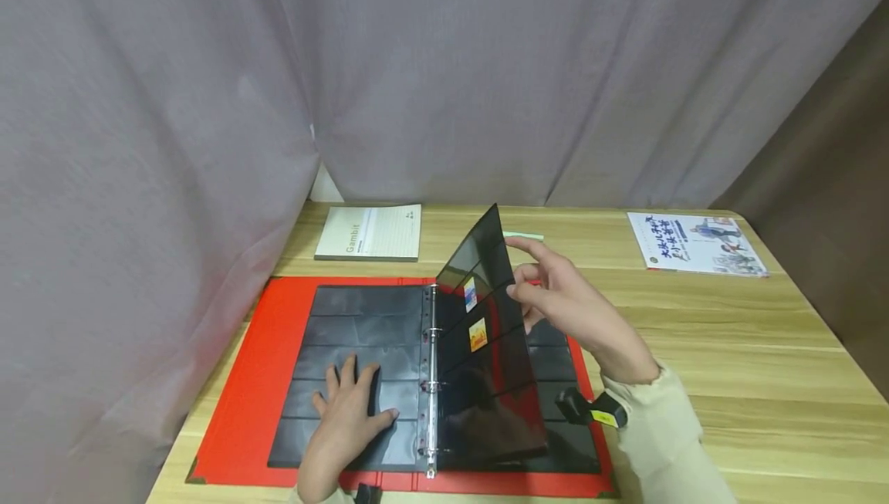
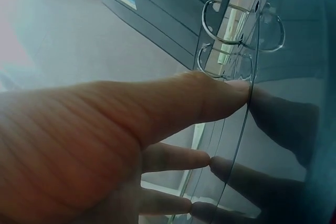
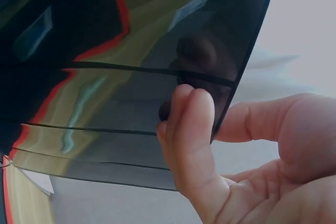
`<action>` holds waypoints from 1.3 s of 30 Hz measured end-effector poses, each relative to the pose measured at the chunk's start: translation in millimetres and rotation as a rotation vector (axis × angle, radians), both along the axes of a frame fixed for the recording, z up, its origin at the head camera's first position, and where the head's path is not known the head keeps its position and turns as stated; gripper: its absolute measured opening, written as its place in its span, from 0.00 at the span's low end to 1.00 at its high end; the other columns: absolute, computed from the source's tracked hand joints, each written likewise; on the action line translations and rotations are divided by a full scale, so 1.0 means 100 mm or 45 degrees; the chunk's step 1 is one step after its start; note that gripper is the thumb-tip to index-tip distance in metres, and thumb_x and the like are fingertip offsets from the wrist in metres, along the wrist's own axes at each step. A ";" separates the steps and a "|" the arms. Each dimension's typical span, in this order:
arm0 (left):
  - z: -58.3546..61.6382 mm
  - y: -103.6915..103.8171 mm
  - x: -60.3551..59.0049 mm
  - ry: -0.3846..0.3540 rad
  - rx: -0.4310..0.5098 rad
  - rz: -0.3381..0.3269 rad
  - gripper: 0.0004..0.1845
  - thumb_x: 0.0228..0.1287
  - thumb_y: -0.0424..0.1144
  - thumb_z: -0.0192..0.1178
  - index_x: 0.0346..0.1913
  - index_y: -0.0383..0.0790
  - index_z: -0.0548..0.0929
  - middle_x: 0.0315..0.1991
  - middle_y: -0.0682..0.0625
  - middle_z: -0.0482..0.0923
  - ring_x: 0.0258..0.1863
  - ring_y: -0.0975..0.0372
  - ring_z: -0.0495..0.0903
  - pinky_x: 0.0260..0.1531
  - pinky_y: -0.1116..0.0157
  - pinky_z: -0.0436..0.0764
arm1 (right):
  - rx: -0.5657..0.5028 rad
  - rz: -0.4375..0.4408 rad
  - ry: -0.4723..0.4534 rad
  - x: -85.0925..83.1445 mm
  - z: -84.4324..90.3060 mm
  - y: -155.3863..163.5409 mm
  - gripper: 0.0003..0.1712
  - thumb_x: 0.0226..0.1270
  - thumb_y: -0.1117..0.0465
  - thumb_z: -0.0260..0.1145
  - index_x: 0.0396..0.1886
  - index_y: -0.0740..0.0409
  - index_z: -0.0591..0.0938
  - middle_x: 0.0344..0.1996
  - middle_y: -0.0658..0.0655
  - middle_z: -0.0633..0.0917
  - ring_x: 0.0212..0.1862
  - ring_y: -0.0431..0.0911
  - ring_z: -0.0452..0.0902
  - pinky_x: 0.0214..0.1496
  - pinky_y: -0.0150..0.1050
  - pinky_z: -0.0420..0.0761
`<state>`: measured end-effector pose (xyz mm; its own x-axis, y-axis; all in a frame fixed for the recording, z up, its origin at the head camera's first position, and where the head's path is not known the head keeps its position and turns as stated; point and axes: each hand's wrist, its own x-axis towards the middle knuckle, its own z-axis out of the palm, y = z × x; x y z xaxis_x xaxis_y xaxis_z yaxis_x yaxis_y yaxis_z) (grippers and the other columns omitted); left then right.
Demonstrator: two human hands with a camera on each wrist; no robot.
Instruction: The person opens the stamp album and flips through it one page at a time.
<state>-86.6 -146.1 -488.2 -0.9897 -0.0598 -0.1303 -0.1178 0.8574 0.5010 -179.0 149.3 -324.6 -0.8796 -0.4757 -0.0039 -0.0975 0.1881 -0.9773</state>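
A red ring binder point(image 1: 278, 311) lies open on the wooden table. My left hand point(image 1: 350, 400) rests flat, fingers spread, on the dark sleeve page point(image 1: 361, 326) left of the metal rings point(image 1: 432, 380). The left wrist view shows its fingertips point(image 2: 231, 90) pressing the glossy sheet beside the rings point(image 2: 226, 30). My right hand point(image 1: 535, 292) pinches the outer edge of a raised dark page point(image 1: 486, 365), which stands nearly upright over the rings. Two small coloured stamps point(image 1: 478, 334) sit in its pockets. Up close, the thumb point(image 3: 191, 124) lies on the near face of the page point(image 3: 131, 66), other fingers behind.
A pale "Gambit" notebook point(image 1: 370, 232) lies behind the binder at the back left. A printed booklet point(image 1: 698, 244) sits at the back right corner, with a green strip point(image 1: 524, 235) behind the raised page. Grey curtains close off the back and left.
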 end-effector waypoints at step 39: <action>0.02 -0.02 -0.01 -0.028 0.060 -0.005 0.37 0.54 0.46 0.76 0.65 0.35 0.75 0.72 0.25 0.57 0.70 0.24 0.48 0.55 0.20 0.47 | 0.015 0.058 0.013 -0.01 0.08 -0.52 0.39 0.71 0.72 0.56 0.78 0.61 0.55 0.27 0.56 0.70 0.17 0.51 0.73 0.26 0.43 0.83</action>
